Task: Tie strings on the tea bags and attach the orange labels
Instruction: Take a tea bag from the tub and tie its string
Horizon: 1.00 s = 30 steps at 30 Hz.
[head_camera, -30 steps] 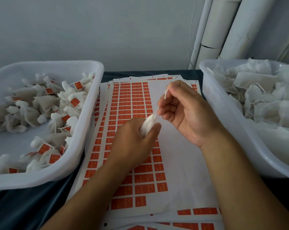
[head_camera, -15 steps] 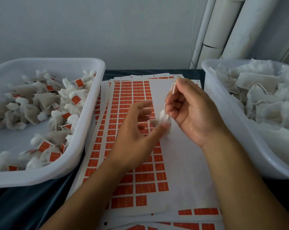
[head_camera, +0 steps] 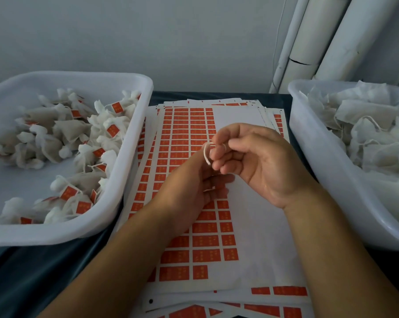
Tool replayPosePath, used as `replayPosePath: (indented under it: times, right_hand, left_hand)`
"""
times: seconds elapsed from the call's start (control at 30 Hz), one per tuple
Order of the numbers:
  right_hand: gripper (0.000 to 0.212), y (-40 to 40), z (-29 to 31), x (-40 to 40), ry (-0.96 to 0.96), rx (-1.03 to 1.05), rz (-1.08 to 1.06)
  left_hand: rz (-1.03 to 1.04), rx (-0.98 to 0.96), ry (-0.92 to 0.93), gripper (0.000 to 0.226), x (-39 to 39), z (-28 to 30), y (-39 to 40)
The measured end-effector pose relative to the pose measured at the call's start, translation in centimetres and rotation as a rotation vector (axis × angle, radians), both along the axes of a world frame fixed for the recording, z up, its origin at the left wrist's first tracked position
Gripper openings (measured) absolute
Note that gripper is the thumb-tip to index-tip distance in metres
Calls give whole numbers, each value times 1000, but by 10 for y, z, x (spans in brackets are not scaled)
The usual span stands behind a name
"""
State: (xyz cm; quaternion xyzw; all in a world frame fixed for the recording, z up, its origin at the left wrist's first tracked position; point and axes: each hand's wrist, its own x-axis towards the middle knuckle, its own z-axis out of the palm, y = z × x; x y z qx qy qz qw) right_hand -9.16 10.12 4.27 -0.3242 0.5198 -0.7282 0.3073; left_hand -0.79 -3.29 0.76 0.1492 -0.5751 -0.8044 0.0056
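Observation:
My right hand hangs over the label sheet and pinches a white string, which curves in a loop at its fingertips. My left hand sits just below it, back towards me. Its fingers are curled round a small white tea bag, of which only a sliver shows. The string runs down towards that bag, and the two hands touch at the fingers. Rows of orange labels cover the left half of the top sheet.
A white bin on the left holds several tied tea bags with orange labels. On the right, another white bin is heaped with untied bags. More label sheets lie stacked underneath. White pipes stand at the back right.
My left hand has closed its fingers round the bag and turned its back to me. My right hand has brought the string leftwards into a loop above the left fingers.

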Motion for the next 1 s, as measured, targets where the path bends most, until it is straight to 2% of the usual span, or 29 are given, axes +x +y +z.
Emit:
replayPosePath:
  times: [0.2,0.37,0.63,0.77,0.87,1.0]
  right_hand:
    - [19,-1,-5,0,131,123,-25]
    - [19,-2,-8,-3,142,206,-75]
    - [20,-3,-9,-5,145,306,-94]
    - [20,-3,-9,-7,84,324,-163]
    - [19,-2,-9,-7,40,297,-201]
    - [21,0,-9,-9,29,250,-255]
  left_hand:
    - [69,224,46,39,0,2,-11]
    - [132,418,52,37,2,7,-13]
    - [108,363,64,35,6,11,-17]
    - [100,110,66,39,5,6,-19]
    - [68,-129,-14,34,6,7,-15]
    - [-25,-615,-106,51,9,8,-12]
